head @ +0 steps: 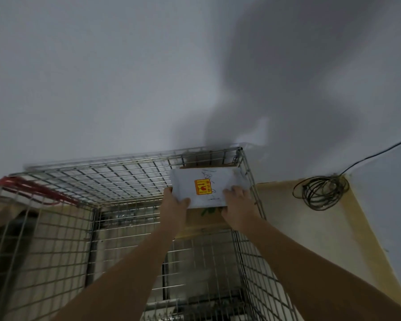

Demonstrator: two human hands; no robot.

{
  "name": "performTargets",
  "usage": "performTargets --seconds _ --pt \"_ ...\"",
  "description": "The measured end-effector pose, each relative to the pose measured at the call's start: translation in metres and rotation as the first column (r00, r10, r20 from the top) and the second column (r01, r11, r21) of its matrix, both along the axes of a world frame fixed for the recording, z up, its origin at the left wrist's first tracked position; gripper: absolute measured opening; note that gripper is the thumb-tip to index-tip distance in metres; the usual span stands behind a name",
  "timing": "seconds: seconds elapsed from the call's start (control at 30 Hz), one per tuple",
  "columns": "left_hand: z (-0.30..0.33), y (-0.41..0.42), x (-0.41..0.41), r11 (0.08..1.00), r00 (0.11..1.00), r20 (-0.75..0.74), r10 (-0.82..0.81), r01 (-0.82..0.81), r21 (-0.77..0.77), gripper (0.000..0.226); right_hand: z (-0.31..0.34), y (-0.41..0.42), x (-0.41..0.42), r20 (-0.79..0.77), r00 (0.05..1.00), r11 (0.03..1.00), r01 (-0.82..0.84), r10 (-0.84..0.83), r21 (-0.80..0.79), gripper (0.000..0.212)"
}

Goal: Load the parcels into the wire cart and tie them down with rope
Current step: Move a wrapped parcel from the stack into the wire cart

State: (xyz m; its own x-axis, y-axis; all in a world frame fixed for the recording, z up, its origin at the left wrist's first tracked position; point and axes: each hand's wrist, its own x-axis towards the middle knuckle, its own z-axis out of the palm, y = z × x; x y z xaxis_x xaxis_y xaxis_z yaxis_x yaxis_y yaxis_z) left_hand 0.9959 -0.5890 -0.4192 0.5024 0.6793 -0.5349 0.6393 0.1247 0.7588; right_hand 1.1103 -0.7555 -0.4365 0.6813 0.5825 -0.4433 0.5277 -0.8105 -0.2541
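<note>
A white parcel (212,185) with a yellow and red sticker is held over the far right corner of the wire cart (116,179). My left hand (175,205) grips its near left corner and my right hand (237,198) grips its near right corner. Under the parcel, inside the cart, lies a brown cardboard box (202,220) with green marks. A red rope (30,188) hangs over the cart's far left rim. The cart's floor is dark and blurred.
The cart stands against a white wall (125,77). A coil of black cable (321,191) lies on the yellowish floor (310,228) in the corner to the right, its lead running up the wall. Brown shapes, blurred, show behind the cart's left side.
</note>
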Motion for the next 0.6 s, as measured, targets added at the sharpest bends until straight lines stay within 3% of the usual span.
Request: performTargets --seconds 0.17,0.27,0.37,0.5,0.6 --pt "-0.008 0.003 0.001 0.997 0.997 -0.014 -0.081 0.081 -0.005 0.049 -0.001 -0.005 0.001 -0.065 0.997 0.998 0.033 -0.029 0.060 0.069" --pt "0.010 0.010 -0.011 0.992 0.992 -0.022 -0.126 0.126 -0.007 0.069 0.022 -0.008 -0.002 -0.105 0.991 0.990 0.096 -0.085 0.106 0.070" --pt "0.056 0.028 -0.024 0.975 0.982 -0.071 -0.174 0.182 0.128 0.080 0.070 -0.011 0.003 -0.098 0.992 0.987 0.094 -0.081 0.132 0.069" --pt "0.144 0.065 -0.040 0.814 0.919 -0.172 -0.354 0.393 0.427 0.075 0.169 -0.010 0.018 -0.011 0.994 0.978 0.112 -0.112 0.176 0.066" --pt "0.222 0.089 -0.050 0.671 0.885 -0.218 -0.412 0.457 0.584 0.072 0.257 -0.009 0.019 0.097 0.989 0.971 0.091 -0.115 0.223 0.064"
